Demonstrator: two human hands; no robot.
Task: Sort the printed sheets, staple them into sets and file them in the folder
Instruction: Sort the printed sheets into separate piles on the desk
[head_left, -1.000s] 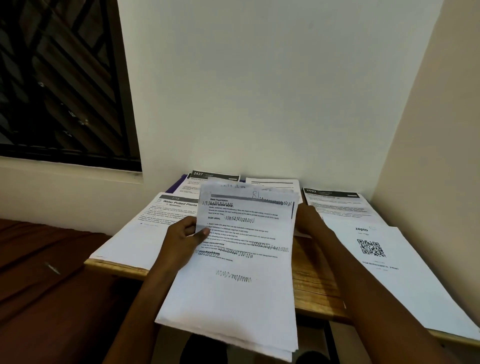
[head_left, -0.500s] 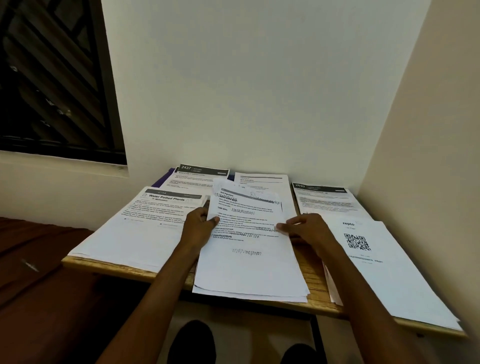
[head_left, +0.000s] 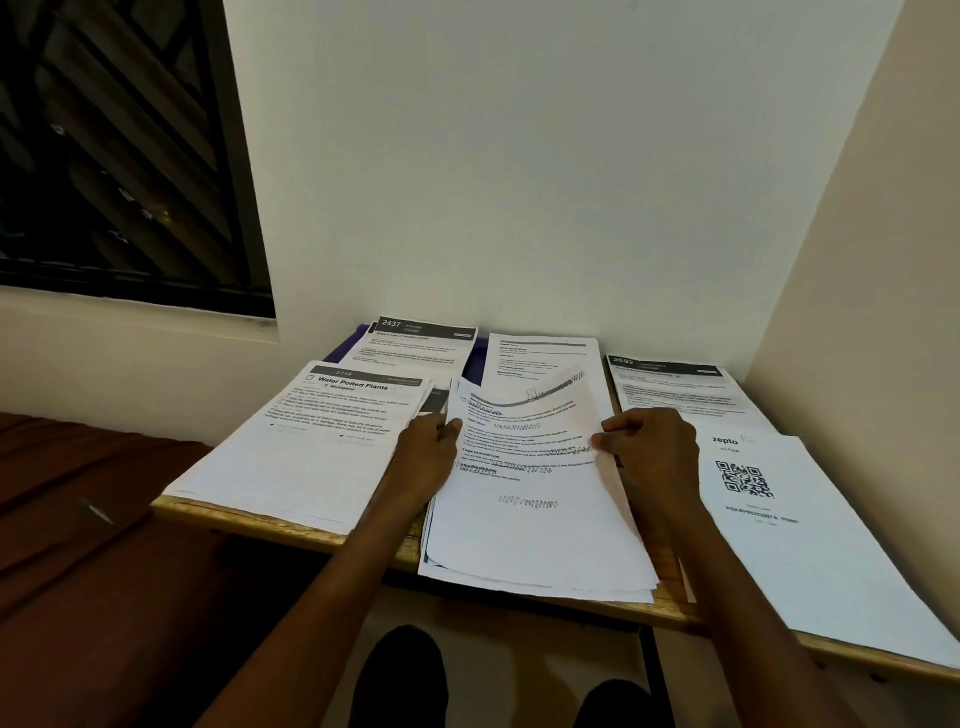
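Middle stack of printed sheets (head_left: 535, 525) lying on the wooden table (head_left: 291, 530), near edge hanging slightly past the table's front. Top sheet (head_left: 524, 415) lifted and bowed at its far end, marked with scribbled lines over the print. Left hand (head_left: 423, 457) at the stack's left edge, thumb on top of the paper and fingers curled at the margin, gripping the edge. Right hand (head_left: 652, 452) at the right edge, thumb and fingertips pinching the raised top sheet. To the left, just beside the stack, a pile headed "Water Potted Plants" (head_left: 306, 441). Behind that, a sheet numbered 2437 (head_left: 415, 348) resting on a purple folder (head_left: 343, 351), only the folder's edges showing. Behind the middle stack, a plain text sheet (head_left: 540, 358) flat against the wall end of the table. At the far right, a sheet numbered 2692 (head_left: 675, 387), and nearer, a pile topped by a zepto page with a QR code (head_left: 779, 519), overhanging the table's front edge. Dark window grille (head_left: 114, 145) upper left; two dark shoes (head_left: 400, 680) below the table.
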